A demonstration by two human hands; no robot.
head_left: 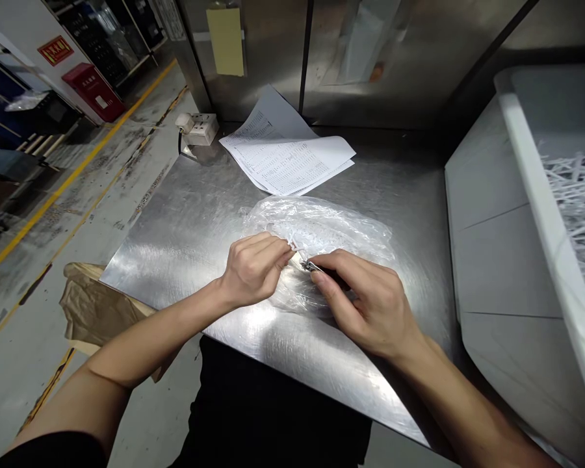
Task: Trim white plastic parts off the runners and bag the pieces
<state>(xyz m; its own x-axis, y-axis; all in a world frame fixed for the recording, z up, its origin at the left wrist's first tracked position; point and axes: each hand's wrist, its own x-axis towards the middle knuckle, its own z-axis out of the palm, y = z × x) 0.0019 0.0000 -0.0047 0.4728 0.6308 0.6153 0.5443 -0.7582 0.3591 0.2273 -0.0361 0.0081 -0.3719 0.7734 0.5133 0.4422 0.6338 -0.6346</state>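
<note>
Over a clear plastic bag (322,221) on the metal table, my left hand (256,268) is closed in a pinch, with a small white plastic piece (294,245) at its fingertips. Just to the right, my right hand (365,296) grips a small metal tool (309,265) between thumb and forefinger, most of it hidden by the fingers. The tool's tip is close to the white piece; whether they touch is unclear. Beneath both hands, the bag spreads out crumpled.
Printed papers (292,159) lie behind the bag. A power socket block (201,129) stands at the table's back left corner. On the right is a large white bin (511,260) with many thin white pieces (582,208). A brown paper bag (95,305) is left of the table.
</note>
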